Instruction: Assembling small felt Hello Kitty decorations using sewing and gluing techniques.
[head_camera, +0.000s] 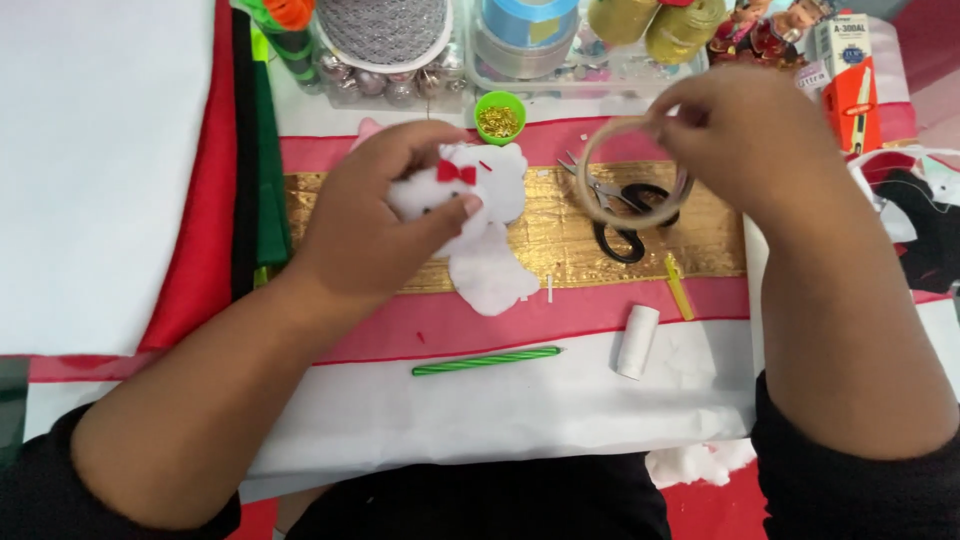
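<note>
My left hand (385, 215) grips a small white stuffed felt figure (490, 240) with a red bow (456, 172) on its head, holding it just above the gold strip (560, 235). My right hand (740, 135) holds a thin roll of clear tape (630, 170) up by its rim, to the right of the figure. Through and below the tape ring lie black-handled scissors (625, 215) on the gold strip.
A green striped pencil (487, 361) and a small white paper roll (637, 341) lie on the white sheet (520, 400) nearer me. A green cup of gold pins (499, 116), ribbon spools (525, 30), baubles and a glue box (850, 80) stand at the back. Felt sheets (245, 150) are stacked left.
</note>
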